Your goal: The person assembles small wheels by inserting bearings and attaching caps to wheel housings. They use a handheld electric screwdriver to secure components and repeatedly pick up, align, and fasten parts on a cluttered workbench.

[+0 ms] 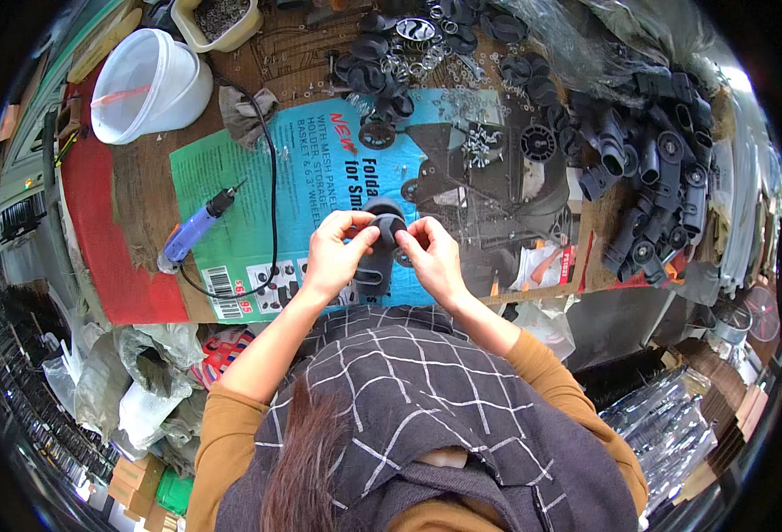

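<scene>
Over cardboard [231, 177], black wheel part [382, 232] between both hands' grip.

A white bucket [147, 84] stands near a purple rotary tool [191, 230].

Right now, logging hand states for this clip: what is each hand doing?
Left hand: closed on the black plastic part.
Right hand: closed on the same part.

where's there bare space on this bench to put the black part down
Freest: the flat printed cardboard between the purple rotary tool and the left hand. Also the brown patch below the white bucket. Crowded: black wheels and washers along the top, black tube fittings at right.
</scene>
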Action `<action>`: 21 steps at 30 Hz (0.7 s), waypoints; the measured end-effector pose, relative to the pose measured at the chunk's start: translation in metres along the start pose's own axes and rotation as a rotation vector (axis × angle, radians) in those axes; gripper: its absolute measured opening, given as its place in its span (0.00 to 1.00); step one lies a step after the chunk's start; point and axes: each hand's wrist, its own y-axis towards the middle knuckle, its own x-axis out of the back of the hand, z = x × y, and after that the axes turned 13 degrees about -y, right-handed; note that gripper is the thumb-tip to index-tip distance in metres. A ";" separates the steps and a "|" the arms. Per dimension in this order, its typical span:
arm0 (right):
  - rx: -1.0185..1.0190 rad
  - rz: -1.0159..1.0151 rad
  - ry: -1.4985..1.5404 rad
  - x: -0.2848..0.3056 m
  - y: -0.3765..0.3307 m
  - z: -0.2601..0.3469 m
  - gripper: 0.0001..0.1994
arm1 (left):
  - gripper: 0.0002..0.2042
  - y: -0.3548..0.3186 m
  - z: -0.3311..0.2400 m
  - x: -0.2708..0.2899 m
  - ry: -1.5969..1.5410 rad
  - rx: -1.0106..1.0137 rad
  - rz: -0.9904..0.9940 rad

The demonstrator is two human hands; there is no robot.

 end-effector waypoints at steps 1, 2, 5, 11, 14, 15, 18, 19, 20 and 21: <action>-0.007 -0.029 0.034 -0.005 -0.001 -0.005 0.10 | 0.10 0.001 0.006 0.001 0.137 -0.090 -0.010; 0.033 -0.071 0.029 -0.009 0.000 -0.010 0.10 | 0.11 0.004 0.012 0.002 0.274 -0.183 -0.021; 0.071 -0.164 -0.122 -0.017 0.010 -0.018 0.12 | 0.15 0.018 0.026 0.004 0.519 -0.220 -0.061; 0.172 -0.107 -0.105 -0.020 0.016 -0.040 0.18 | 0.23 0.009 0.054 0.008 0.356 -0.070 0.165; 0.169 -0.016 -0.034 -0.023 0.008 -0.055 0.22 | 0.23 -0.004 0.066 0.008 0.334 -0.065 0.188; 0.083 0.034 -0.017 -0.024 0.005 -0.059 0.23 | 0.23 -0.007 0.069 0.007 0.341 -0.070 0.202; 0.257 -0.049 -0.187 -0.025 0.002 -0.067 0.22 | 0.23 -0.011 0.072 0.006 0.358 -0.069 0.216; 0.258 -0.041 -0.192 -0.024 0.003 -0.069 0.21 | 0.23 -0.011 0.072 0.007 0.360 -0.067 0.220; 0.272 -0.029 -0.188 -0.024 0.004 -0.069 0.21 | 0.23 -0.011 0.072 0.007 0.356 -0.079 0.223; 0.285 -0.016 -0.185 -0.023 0.006 -0.070 0.21 | 0.23 -0.010 0.071 0.007 0.350 -0.065 0.223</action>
